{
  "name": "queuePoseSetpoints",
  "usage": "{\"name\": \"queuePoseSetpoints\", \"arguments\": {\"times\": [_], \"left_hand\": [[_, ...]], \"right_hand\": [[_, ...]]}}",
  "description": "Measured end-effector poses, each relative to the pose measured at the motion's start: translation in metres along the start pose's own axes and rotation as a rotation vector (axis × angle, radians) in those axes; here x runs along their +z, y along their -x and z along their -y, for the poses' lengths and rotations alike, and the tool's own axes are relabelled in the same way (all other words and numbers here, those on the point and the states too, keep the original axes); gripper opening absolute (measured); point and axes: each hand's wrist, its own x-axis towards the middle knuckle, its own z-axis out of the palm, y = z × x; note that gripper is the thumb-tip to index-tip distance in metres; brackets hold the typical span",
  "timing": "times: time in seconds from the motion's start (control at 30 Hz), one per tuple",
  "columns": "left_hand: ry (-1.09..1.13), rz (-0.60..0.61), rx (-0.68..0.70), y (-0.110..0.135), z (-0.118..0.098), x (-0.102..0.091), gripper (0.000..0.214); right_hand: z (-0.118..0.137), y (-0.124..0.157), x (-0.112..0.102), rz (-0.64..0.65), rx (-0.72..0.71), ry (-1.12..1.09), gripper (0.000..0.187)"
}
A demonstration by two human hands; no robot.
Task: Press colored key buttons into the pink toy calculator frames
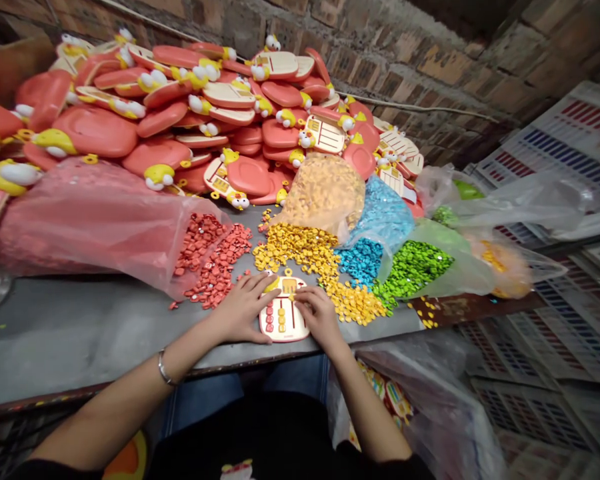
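A cream toy board [289, 327] with a red rim lies on the table in front of me, with a yellow duck-like head at its top. Red and yellow pieces sit in two of its slots; the slots to the right show bare. Thumb and fingers of my left hand [241, 308] grip the board around its left side, the fingertips over the duck head. My right hand [321, 313] is at the board's upper right, its fingertips pinched on a small yellow piece [293, 298] above the slots.
Loose red pieces [220, 257], yellow pieces [300, 247], blue pieces [361, 260] and green pieces [415, 267] spill from plastic bags beyond the board. Behind them toy boards [240, 140] are heaped against a brick wall [380, 57]. White crates [555, 153] stand stacked at right.
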Motion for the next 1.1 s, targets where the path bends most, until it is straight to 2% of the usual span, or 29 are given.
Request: {"name": "queuePoseSetpoints", "arguments": {"times": [0.23, 0.3, 0.4, 0.43, 0.5, 0.57, 0.63, 0.7, 0.8, 0.87, 0.97, 1.03, 1.1], "left_hand": [[-0.015, 0.010, 0.007, 0.001, 0.000, 0.000, 0.098], [-0.022, 0.008, 0.013, 0.001, 0.001, 0.000, 0.099], [-0.016, 0.002, 0.025, 0.001, 0.002, 0.001, 0.095], [-0.009, -0.001, 0.031, 0.001, 0.002, 0.001, 0.092], [0.007, -0.008, 0.046, 0.002, 0.004, 0.001, 0.087], [0.023, -0.017, 0.064, 0.002, 0.005, 0.002, 0.083], [0.031, -0.023, 0.071, 0.002, 0.005, 0.002, 0.081], [0.030, -0.016, 0.063, 0.001, 0.005, 0.002, 0.079], [0.020, 0.006, 0.045, 0.001, 0.004, 0.002, 0.078], [0.016, 0.011, 0.038, 0.001, 0.003, 0.001, 0.079], [0.007, 0.024, 0.028, 0.001, -0.001, -0.004, 0.083], [-0.008, 0.054, 0.024, 0.000, -0.005, -0.009, 0.088], [-0.026, 0.086, 0.030, -0.003, -0.008, -0.013, 0.094]], "right_hand": [[0.007, -0.015, 0.016, 0.102, -0.062, 0.003, 0.013], [0.011, -0.016, 0.013, 0.159, -0.098, -0.032, 0.012], [0.010, -0.012, -0.006, 0.241, -0.118, -0.124, 0.010], [0.007, -0.010, -0.015, 0.214, -0.093, -0.136, 0.009], [-0.008, -0.006, -0.036, 0.066, 0.000, -0.099, 0.009], [-0.031, -0.006, -0.058, -0.130, 0.101, 0.026, 0.012], [-0.057, -0.011, -0.075, -0.240, 0.152, 0.199, 0.015], [-0.081, -0.021, -0.085, -0.211, 0.142, 0.357, 0.019], [-0.105, -0.038, -0.089, 0.000, 0.101, 0.520, 0.021], [-0.110, -0.046, -0.088, 0.082, 0.099, 0.574, 0.019], [-0.104, -0.047, -0.087, -0.014, 0.075, 0.494, 0.018], [-0.090, -0.042, -0.084, -0.116, 0.033, 0.337, 0.017], [-0.070, -0.036, -0.074, -0.148, -0.018, 0.175, 0.014]]}}
